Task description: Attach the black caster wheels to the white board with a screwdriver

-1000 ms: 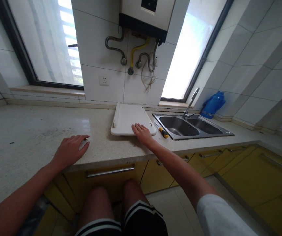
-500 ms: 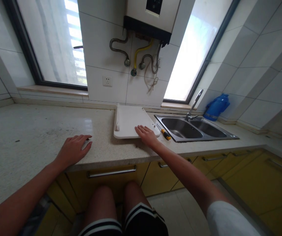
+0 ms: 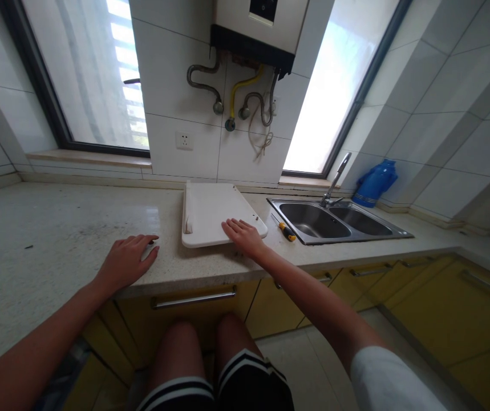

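My right hand [image 3: 243, 235] lies flat on the near right part of a white flat panel [image 3: 210, 206], fingers stretched out and holding nothing. The panel has rounded corners, small holes near its right edge and a raised strip along its left side. What kind of thing it is, I cannot tell. To the left, my left hand [image 3: 130, 260] rests on the countertop near its front edge, thumb apart from the bent fingers. A small dark spot shows under its fingertips, too small to name. Right of the panel lies a yellow and black screwdriver [image 3: 286, 231].
A double steel sink [image 3: 313, 220] with a faucet [image 3: 334, 181] is set into the countertop [image 3: 77, 222]. Behind it at right, a blue thermos [image 3: 375, 182] leans against the wall. A water heater [image 3: 257, 28] with hoses hangs above. Yellow drawers [image 3: 210, 317] run below.
The white panel has slid left and slightly toward me with my right hand on it, widening its gap to the screwdriver. My left hand has stayed in place.
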A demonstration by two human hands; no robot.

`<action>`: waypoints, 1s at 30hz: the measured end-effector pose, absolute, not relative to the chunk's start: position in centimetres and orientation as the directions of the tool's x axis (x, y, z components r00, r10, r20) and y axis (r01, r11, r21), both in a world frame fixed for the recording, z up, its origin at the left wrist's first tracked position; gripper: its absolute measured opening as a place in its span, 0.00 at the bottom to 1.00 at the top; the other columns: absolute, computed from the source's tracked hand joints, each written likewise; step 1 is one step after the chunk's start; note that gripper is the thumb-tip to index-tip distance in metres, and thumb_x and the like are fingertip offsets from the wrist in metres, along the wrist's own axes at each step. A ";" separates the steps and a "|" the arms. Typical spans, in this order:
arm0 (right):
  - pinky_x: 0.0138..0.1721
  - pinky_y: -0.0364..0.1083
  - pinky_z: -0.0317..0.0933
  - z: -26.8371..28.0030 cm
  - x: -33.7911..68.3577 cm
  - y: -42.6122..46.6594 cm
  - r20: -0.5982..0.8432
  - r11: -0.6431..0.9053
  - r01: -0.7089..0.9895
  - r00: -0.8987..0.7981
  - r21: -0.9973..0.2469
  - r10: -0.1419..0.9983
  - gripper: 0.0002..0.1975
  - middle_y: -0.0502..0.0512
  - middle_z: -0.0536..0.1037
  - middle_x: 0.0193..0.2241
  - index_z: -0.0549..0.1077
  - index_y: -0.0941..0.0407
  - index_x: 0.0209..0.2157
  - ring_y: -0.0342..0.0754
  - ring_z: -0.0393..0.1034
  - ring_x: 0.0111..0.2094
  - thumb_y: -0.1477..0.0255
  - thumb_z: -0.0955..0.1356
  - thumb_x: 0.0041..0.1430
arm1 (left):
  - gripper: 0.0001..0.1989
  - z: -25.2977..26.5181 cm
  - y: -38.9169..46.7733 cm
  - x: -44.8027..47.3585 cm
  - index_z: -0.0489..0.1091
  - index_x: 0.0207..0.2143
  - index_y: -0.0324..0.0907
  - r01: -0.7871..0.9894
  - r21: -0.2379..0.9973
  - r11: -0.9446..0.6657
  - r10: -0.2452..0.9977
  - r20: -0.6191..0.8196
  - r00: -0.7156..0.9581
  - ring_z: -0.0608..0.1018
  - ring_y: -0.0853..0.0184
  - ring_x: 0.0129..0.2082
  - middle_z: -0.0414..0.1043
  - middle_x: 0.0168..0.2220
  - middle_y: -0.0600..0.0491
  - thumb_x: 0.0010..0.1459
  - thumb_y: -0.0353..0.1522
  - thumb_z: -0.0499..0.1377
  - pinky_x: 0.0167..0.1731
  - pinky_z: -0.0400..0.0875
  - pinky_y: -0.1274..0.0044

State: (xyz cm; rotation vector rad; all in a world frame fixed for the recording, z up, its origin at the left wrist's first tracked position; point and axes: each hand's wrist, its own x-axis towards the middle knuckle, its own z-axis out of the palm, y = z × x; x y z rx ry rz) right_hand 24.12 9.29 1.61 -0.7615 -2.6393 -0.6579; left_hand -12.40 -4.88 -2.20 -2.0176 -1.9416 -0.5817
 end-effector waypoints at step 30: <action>0.69 0.54 0.67 4.1 27.8 8.0 0.505 0.864 0.501 -0.756 0.037 0.417 0.31 0.58 0.75 0.69 0.70 0.50 0.69 0.56 0.71 0.68 0.51 0.71 0.72 | 0.34 -1.2 -5.3 -11.9 0.76 0.60 0.36 0.998 0.053 -0.021 0.920 0.392 -0.001 0.83 0.41 0.57 0.83 0.57 0.35 0.74 0.48 0.41 0.56 0.72 0.55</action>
